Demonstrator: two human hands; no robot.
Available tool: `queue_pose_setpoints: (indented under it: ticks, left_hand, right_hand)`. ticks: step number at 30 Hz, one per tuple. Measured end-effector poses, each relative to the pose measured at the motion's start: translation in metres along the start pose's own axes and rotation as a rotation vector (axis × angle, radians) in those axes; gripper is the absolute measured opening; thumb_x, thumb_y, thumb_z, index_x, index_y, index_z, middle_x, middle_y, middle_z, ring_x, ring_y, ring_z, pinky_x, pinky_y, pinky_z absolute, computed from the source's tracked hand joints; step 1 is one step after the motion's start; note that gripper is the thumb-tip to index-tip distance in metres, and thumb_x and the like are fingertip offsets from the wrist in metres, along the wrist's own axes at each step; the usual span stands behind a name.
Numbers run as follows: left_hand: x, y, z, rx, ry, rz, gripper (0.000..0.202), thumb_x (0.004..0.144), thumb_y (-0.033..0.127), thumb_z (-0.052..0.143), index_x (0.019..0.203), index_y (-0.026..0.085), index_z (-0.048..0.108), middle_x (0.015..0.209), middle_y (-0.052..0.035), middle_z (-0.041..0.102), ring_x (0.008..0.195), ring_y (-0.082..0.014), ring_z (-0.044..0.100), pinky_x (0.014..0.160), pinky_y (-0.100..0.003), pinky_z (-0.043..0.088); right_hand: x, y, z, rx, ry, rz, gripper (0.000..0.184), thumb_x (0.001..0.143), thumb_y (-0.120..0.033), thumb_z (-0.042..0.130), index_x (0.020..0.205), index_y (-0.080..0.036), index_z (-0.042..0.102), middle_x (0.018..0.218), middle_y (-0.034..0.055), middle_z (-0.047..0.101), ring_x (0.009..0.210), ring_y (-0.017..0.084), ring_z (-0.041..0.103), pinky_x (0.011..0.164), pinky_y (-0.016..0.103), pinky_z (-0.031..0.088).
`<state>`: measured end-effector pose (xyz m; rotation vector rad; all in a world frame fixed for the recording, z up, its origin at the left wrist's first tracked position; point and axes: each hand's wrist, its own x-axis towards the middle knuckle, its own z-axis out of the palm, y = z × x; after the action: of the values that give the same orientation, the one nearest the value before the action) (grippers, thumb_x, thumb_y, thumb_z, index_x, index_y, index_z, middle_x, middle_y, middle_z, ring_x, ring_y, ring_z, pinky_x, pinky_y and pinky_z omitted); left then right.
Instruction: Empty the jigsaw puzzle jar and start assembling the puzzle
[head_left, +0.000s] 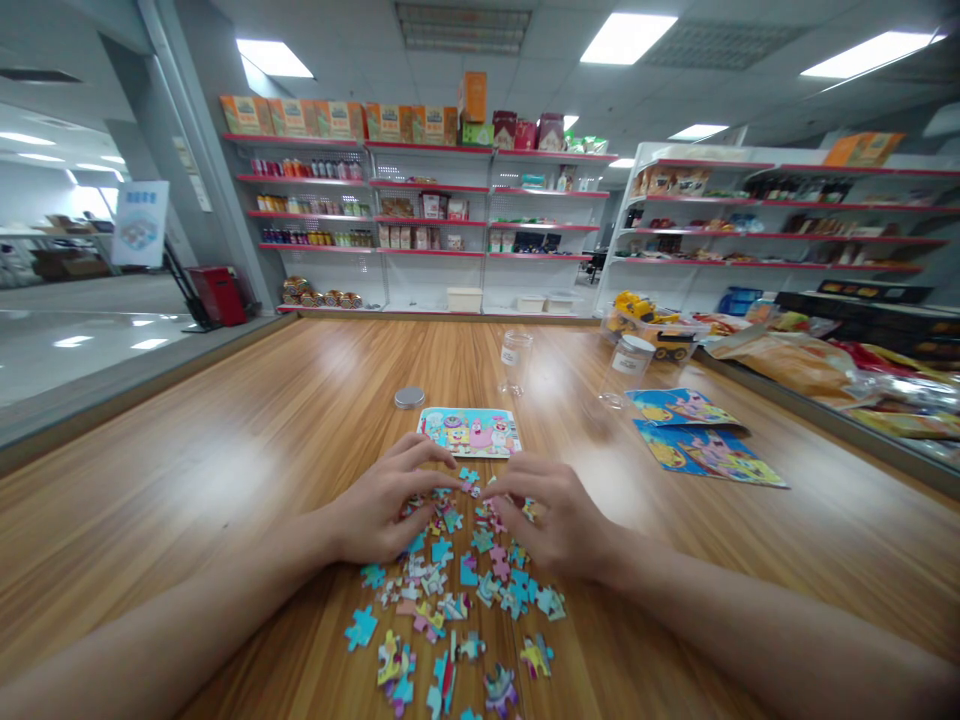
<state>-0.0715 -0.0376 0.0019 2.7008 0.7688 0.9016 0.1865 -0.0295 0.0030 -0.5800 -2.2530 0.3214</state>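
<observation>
Several loose jigsaw pieces (pixel 457 590), blue and multicoloured, lie scattered on the wooden table (pixel 225 470) in front of me. My left hand (pixel 386 505) rests on the left part of the pile, fingers curved and pointing right. My right hand (pixel 551 520) rests on the right part, fingers bent onto the pieces. The fingertips of both hands nearly meet over a small piece (pixel 469 478). Whether either hand pinches a piece is hidden. Just beyond the hands lies a small cartoon reference picture (pixel 469 432).
A round metal lid (pixel 409 397) lies left of the picture. A clear jar (pixel 516 362) and a second lidded jar (pixel 628 368) stand behind. Two cartoon puzzle boards (pixel 701 435) lie to the right. Snack bags (pixel 810 365) and shop shelves (pixel 420 215) fill the back.
</observation>
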Motion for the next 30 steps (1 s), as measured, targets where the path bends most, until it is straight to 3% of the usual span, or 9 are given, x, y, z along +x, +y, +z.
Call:
queue_pose_setpoints:
  ticks: [2, 3, 6, 9, 12, 15, 19, 24, 30]
  left_hand:
    - [-0.001, -0.007, 0.004, 0.032, 0.070, -0.050, 0.034, 0.088, 0.005, 0.047, 0.108, 0.019, 0.070, 0.105, -0.0089, 0.061, 0.101, -0.0229, 0.054, 0.089, -0.039, 0.047]
    - [-0.002, -0.010, 0.005, 0.042, 0.088, -0.073, 0.034, 0.087, 0.003, 0.045, 0.104, 0.018, 0.071, 0.100, -0.0085, 0.061, 0.097, -0.0218, 0.055, 0.085, -0.037, 0.048]
    - [-0.003, -0.015, 0.009, 0.037, 0.068, -0.105, 0.031, 0.088, 0.005, 0.047, 0.101, 0.017, 0.072, 0.097, -0.0088, 0.061, 0.092, -0.0202, 0.057, 0.081, -0.034, 0.050]
    - [-0.003, -0.013, 0.009, 0.031, 0.037, -0.086, 0.027, 0.093, 0.011, 0.048, 0.104, 0.017, 0.072, 0.103, -0.0101, 0.061, 0.099, -0.0211, 0.058, 0.086, -0.036, 0.051]
    - [-0.001, -0.009, 0.005, 0.044, -0.014, -0.039, 0.029, 0.098, 0.017, 0.049, 0.119, 0.019, 0.067, 0.124, -0.0117, 0.060, 0.118, -0.0243, 0.054, 0.103, -0.044, 0.046]
    - [0.000, -0.004, 0.000, 0.038, -0.181, 0.024, 0.041, 0.099, 0.023, 0.051, 0.139, 0.023, 0.055, 0.147, -0.0102, 0.048, 0.139, -0.0280, 0.041, 0.116, -0.052, 0.035]
    - [0.002, 0.002, -0.005, 0.057, -0.388, 0.034, 0.058, 0.098, 0.032, 0.054, 0.153, 0.024, 0.035, 0.157, -0.0089, 0.037, 0.147, -0.0319, 0.028, 0.118, -0.058, 0.029]
    - [0.003, 0.009, -0.004, 0.025, -0.328, 0.050, 0.055, 0.096, 0.032, 0.057, 0.148, 0.023, 0.044, 0.151, -0.0116, 0.044, 0.140, -0.0304, 0.041, 0.115, -0.052, 0.037]
    - [0.005, 0.014, -0.004, -0.038, -0.323, 0.093, 0.053, 0.093, 0.032, 0.062, 0.143, 0.023, 0.049, 0.150, -0.0107, 0.045, 0.138, -0.0298, 0.043, 0.115, -0.050, 0.037]
  right_hand:
    - [0.000, 0.013, 0.000, -0.047, 0.126, 0.262, 0.017, 0.086, -0.017, 0.055, 0.085, -0.014, 0.071, 0.065, 0.0017, 0.060, 0.059, 0.012, 0.053, 0.058, 0.025, 0.038]
    - [0.000, 0.019, 0.001, -0.078, 0.129, 0.382, 0.016, 0.083, -0.017, 0.056, 0.084, -0.014, 0.071, 0.061, 0.0001, 0.058, 0.055, 0.011, 0.050, 0.055, 0.024, 0.035]
    - [0.001, 0.031, 0.001, -0.104, 0.000, 0.551, 0.017, 0.079, -0.015, 0.056, 0.082, -0.015, 0.073, 0.057, -0.0011, 0.056, 0.052, 0.011, 0.048, 0.052, 0.023, 0.032]
    - [0.002, 0.032, 0.002, 0.017, -0.082, 0.515, 0.019, 0.081, -0.017, 0.055, 0.083, -0.016, 0.074, 0.061, -0.0001, 0.060, 0.055, 0.011, 0.048, 0.051, 0.022, 0.032]
    - [0.003, 0.029, 0.003, 0.076, -0.031, 0.517, 0.020, 0.082, -0.018, 0.055, 0.084, -0.014, 0.074, 0.062, 0.0005, 0.061, 0.055, 0.010, 0.048, 0.052, 0.021, 0.033]
    - [0.002, 0.028, 0.003, 0.015, -0.046, 0.495, 0.016, 0.082, -0.019, 0.059, 0.086, -0.014, 0.074, 0.065, 0.0011, 0.062, 0.057, 0.011, 0.050, 0.055, 0.022, 0.035]
    - [0.002, 0.026, 0.000, -0.038, -0.164, 0.377, 0.019, 0.082, -0.025, 0.065, 0.097, -0.018, 0.075, 0.077, 0.0028, 0.066, 0.067, 0.013, 0.056, 0.061, 0.023, 0.040]
    - [0.001, 0.022, -0.003, 0.025, -0.262, 0.265, 0.017, 0.085, -0.028, 0.067, 0.097, -0.020, 0.076, 0.081, 0.0033, 0.070, 0.073, 0.014, 0.062, 0.069, 0.026, 0.045]
    - [0.001, 0.019, -0.003, 0.078, -0.306, 0.155, 0.017, 0.086, -0.028, 0.066, 0.096, -0.017, 0.075, 0.085, 0.0051, 0.071, 0.077, 0.016, 0.063, 0.074, 0.028, 0.047]
